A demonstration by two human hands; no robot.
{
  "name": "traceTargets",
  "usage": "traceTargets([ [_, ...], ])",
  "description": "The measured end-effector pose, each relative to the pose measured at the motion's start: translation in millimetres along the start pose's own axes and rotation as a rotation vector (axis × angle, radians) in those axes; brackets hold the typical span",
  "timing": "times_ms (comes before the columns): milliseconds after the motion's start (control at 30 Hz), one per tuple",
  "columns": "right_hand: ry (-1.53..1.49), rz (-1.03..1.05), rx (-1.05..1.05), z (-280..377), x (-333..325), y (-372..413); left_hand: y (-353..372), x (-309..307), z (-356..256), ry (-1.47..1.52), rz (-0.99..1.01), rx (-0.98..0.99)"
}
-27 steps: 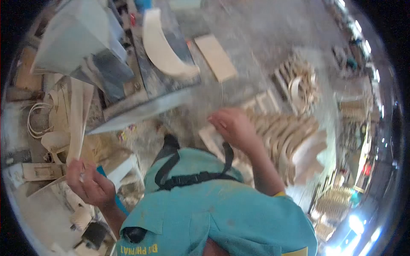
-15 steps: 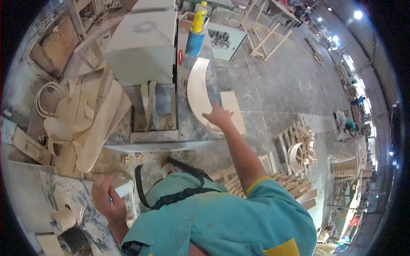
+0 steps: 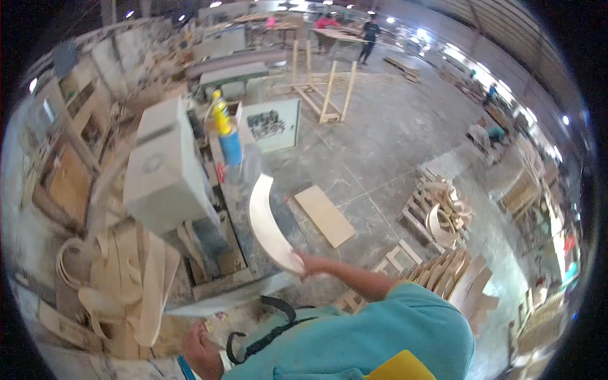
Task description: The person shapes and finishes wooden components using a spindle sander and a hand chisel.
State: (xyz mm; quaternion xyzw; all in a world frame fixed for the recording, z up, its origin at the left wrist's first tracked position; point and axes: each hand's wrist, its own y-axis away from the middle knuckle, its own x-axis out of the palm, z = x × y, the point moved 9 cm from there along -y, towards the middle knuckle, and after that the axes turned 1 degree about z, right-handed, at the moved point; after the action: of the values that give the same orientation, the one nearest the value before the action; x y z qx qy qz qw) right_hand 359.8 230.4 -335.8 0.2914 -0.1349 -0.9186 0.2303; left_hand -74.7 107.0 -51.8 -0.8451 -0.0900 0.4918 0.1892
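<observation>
A curved, pale wooden piece (image 3: 261, 218) lies on the grey machine table. My right hand (image 3: 305, 265) is closed on its near, lower end, with the thumb over the top face. At the lower left is my left hand (image 3: 202, 349), its fingers curled and somewhat blurred. I cannot make out whether anything is inside them. A thin blue object (image 3: 185, 368) shows beside that hand.
Beyond the curved piece stand a blue can (image 3: 231, 149) and a yellow bottle (image 3: 220, 114). A pale box-shaped machine housing (image 3: 168, 171) rises on the left, near wood offcuts (image 3: 114, 272). A flat board (image 3: 325, 216) and stacked curved parts (image 3: 443, 278) are to the right.
My right hand has gone from resting with spread fingers on the curved piece to gripping its near end. The piece has shifted off the flat board's edge. The view has tilted up.
</observation>
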Motion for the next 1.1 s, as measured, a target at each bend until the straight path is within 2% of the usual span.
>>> traceTargets([
  [67, 0.19, -0.12, -0.144, 21.9, 15.3, 69.1, -9.9, 16.9, -33.7, 0.125, 0.057, -0.056],
  [100, 0.215, -0.049, 0.001, 46.3, 11.8, 106.9, -17.4, 30.9, -53.6, 0.108, 0.204, -0.021],
  [133, 0.238, 0.029, 0.15, 66.2, 9.4, 145.8, -27.2, 39.0, -82.1, 0.09, 0.219, 0.069],
  [200, 0.293, 0.043, 0.206, 86.7, 8.1, 197.6, -38.8, 55.6, -139.5, 0.051, 0.252, 0.247],
  [233, 0.318, 0.05, 0.234, 84.1, 7.8, 213.7, -36.5, 75.7, -150.8, 0.132, 0.376, 0.204],
  [333, 0.452, -0.009, 0.129, 70.9, 10.3, 242.1, -11.3, 125.9, -188.0, -0.106, 0.396, 0.499],
  [367, 0.482, 0.055, 0.171, 70.6, 6.8, 254.1, -2.8, 135.9, -200.0, -0.08, 0.393, 0.561],
  [467, 0.676, 0.041, 0.072, 80.7, -0.6, 271.8, 29.5, 157.4, -235.8, -0.386, 0.227, 0.962],
  [500, 0.748, -0.043, -0.026, 88.0, -6.2, 279.7, 34.1, 154.6, -249.0, -0.384, 0.218, 1.047],
  [600, 0.951, -0.006, -0.2, 92.3, -16.5, 280.7, 53.6, 161.8, -237.4, -0.386, 0.264, 1.044],
  [700, 0.949, 0.117, -0.27, 102.5, -22.5, 264.6, 58.8, 139.1, -235.5, -0.316, 0.272, 1.029],
  [800, 0.981, 0.291, -0.238, 114.9, -23.6, 238.0, 59.1, 130.7, -217.2, -0.288, 0.318, 0.982],
  [867, 1.011, 0.07, -0.329, 129.3, -30.3, 224.0, 70.3, 122.1, -195.2, -0.222, 0.402, 0.885],
  [933, 0.986, -0.166, -0.476, 178.7, -57.2, 231.4, 78.5, 107.7, -175.4, -0.109, 0.499, 0.712],
  [1000, 0.864, -0.397, -0.677, 238.5, -81.0, 258.4, 80.6, 74.6, -172.5, -0.011, 0.331, 0.599],
  [1100, 0.202, -0.742, -0.693, 195.4, -91.6, 257.1, 94.2, 34.0, -154.3, 0.076, 0.157, 0.289],
])
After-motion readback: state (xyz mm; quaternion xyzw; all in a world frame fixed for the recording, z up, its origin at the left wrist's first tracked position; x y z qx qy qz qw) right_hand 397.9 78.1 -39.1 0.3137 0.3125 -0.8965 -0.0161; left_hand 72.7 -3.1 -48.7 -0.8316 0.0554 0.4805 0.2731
